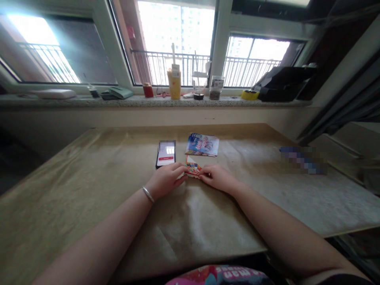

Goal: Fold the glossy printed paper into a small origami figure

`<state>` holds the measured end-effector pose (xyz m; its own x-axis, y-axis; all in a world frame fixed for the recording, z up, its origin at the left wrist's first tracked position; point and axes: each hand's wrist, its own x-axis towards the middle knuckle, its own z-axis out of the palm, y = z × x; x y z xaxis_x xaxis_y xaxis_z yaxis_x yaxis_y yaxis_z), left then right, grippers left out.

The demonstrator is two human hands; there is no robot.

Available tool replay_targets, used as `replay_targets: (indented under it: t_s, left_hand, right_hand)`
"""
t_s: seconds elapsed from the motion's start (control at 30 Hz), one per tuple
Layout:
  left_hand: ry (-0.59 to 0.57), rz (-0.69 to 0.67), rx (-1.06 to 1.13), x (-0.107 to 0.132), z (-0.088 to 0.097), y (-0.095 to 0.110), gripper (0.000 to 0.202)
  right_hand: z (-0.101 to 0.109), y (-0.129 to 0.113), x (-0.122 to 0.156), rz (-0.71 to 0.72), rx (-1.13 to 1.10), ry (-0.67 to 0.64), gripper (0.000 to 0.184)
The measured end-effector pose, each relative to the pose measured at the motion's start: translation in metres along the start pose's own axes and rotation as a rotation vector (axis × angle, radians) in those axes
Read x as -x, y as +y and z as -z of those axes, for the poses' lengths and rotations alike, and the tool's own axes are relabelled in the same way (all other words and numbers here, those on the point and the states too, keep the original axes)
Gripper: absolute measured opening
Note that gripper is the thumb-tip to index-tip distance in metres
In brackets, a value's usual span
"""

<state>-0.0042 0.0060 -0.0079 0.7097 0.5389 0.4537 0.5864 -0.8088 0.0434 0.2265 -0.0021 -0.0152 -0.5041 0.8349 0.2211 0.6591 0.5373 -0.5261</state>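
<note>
Between my hands lies a small sheet of colourful printed paper (192,168), mostly orange and red, with a white triangular part at its upper left that looks folded. My left hand (170,177), with a silver bracelet on the wrist, pinches its left edge. On the right edge, the fingers of my right hand (216,177) are closed on the paper too. Just beyond it rests a stack of blue printed sheets (203,144). A phone (166,154) with a lit screen lies beside my left hand, close to the fingers.
Under everything spreads a brownish table cover (89,178). A blurred bluish item (303,160) lies at the right. Along the stone windowsill (118,103) stand a yellow drink cup (175,85), a red jar (147,90), clear cups (216,88), yellow tape (249,94) and a black box (285,83).
</note>
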Motion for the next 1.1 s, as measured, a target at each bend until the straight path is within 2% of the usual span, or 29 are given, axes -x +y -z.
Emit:
replay_targets:
  t_s: [0.1, 0.27, 0.4, 0.6, 0.73, 0.93, 1.0, 1.1]
  left_hand:
    - [0.053, -0.007, -0.025, 0.0002, 0.0003, 0.0007, 0.018]
    - [0.038, 0.034, -0.043, 0.0012, -0.0037, -0.0027, 0.015]
    - [0.042, 0.034, -0.018, 0.002, -0.0054, -0.0034, 0.011]
    - [0.134, 0.059, -0.035, 0.0024, -0.0053, -0.0013, 0.006]
    - [0.094, 0.051, 0.006, 0.0015, -0.0074, -0.0025, 0.01]
    - [0.082, 0.107, 0.128, 0.0005, -0.0065, -0.0017, 0.014]
    - [0.057, 0.085, 0.139, 0.0, -0.0052, -0.0015, 0.015]
    - [-0.037, -0.028, 0.093, -0.0016, -0.0025, -0.001, 0.01]
  right_hand:
    - [-0.0049, -0.0004, -0.0002, -0.065, 0.015, 0.062, 0.013]
    - [-0.0083, 0.0004, -0.0002, -0.155, -0.067, 0.096, 0.01]
    - [-0.0081, 0.0005, -0.0009, -0.234, -0.164, 0.121, 0.015]
    - [-0.0067, 0.0012, -0.003, -0.291, -0.268, 0.13, 0.021]
    - [-0.0069, 0.0041, -0.0036, -0.3, -0.257, 0.136, 0.026]
    - [-0.0075, 0.0059, -0.0056, -0.296, -0.261, 0.122, 0.032]
    - [-0.0075, 0.0059, -0.0064, -0.304, -0.259, 0.135, 0.031]
    - [-0.0079, 0.007, -0.007, -0.308, -0.246, 0.167, 0.027]
